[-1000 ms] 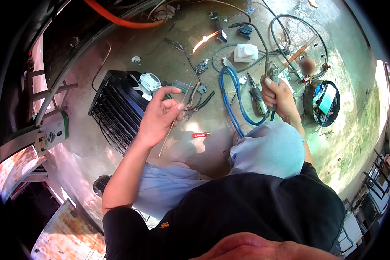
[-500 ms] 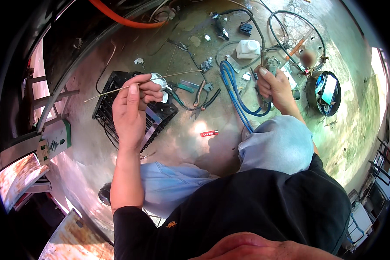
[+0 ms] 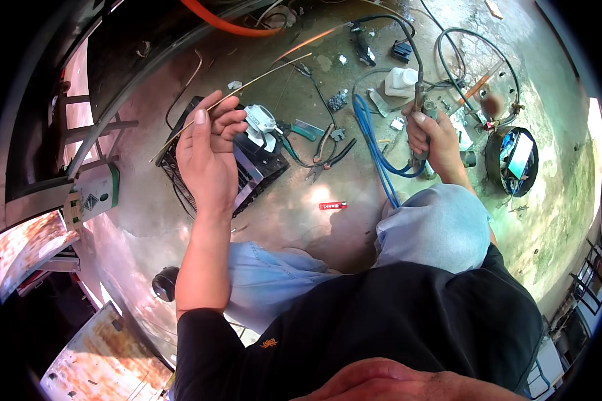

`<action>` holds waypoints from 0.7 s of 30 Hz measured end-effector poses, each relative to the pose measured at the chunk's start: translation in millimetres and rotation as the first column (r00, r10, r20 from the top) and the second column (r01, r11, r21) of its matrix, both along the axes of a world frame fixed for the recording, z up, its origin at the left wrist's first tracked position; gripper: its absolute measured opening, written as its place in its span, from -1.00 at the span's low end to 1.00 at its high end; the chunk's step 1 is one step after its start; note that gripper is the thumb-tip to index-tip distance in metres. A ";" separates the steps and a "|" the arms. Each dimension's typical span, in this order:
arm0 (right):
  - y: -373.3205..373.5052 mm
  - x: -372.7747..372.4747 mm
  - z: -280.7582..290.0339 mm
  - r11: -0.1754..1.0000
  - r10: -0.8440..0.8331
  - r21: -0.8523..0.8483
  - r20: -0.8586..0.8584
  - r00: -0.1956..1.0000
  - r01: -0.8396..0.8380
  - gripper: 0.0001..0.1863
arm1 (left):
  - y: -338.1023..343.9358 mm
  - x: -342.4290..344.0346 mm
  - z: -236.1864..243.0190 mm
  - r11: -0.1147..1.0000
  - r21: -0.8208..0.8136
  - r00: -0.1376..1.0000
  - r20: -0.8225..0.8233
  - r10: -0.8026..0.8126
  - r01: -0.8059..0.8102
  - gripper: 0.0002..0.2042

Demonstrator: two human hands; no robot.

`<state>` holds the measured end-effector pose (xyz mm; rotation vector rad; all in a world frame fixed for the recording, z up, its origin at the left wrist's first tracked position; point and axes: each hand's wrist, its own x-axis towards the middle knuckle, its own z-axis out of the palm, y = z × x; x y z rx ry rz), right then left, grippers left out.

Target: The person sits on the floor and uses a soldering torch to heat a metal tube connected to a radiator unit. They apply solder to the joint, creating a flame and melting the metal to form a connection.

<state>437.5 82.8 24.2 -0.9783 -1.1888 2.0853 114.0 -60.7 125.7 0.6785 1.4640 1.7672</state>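
Note:
My left hand holds a thin brass rod between thumb and fingers, slanting up to the right above a black finned radiator-like unit with a white part on it. My right hand grips a torch handle; its dark neck arches up and left, and a long orange flame streams from the tip, beyond the rod's upper end. Blue hoses loop beside my right hand. Pliers and cutters and a red lighter lie on the floor between my hands.
A white plastic bottle, black hoses and a round black bin of items are at the right. A dark metal frame, orange hose and green-white container stand left. A rusty panel is at lower left.
My left hand has turned palm up and the rod has tilted, its right end rising toward the flame. My right hand has moved slightly right; the torch remains in it.

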 end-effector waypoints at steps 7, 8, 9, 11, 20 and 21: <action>2.5 5.2 1.5 0.993 -0.028 0.117 0.047 0.999 0.023 -0.70 | 9.6 7.1 -4.8 1.000 0.015 0.991 0.130 -0.012 0.011 -0.58; 2.6 5.3 0.4 0.993 -0.046 0.109 0.037 0.998 0.041 -0.70 | 9.5 7.1 -5.6 1.000 0.011 0.990 0.140 -0.007 0.005 -0.58; 2.8 7.0 -1.5 0.993 -0.061 0.100 0.029 0.998 0.058 -0.70 | 9.5 7.5 -6.7 1.000 0.014 0.988 0.151 -0.011 0.009 -0.59; 4.2 5.6 -6.1 0.991 -0.052 0.125 0.011 0.999 0.050 -0.71 | 5.6 5.2 -5.9 0.999 0.013 0.990 0.134 -0.032 0.031 -0.58; 3.1 12.1 -8.9 0.984 -0.141 0.109 0.021 0.990 0.138 -0.69 | 9.1 10.1 -7.8 0.987 -0.081 0.990 0.036 -0.140 0.142 -0.64; 3.0 8.1 -9.1 0.986 -0.125 0.117 0.012 0.992 0.123 -0.69 | 7.7 10.8 -9.2 0.979 -0.108 0.985 0.001 -0.174 0.173 -0.65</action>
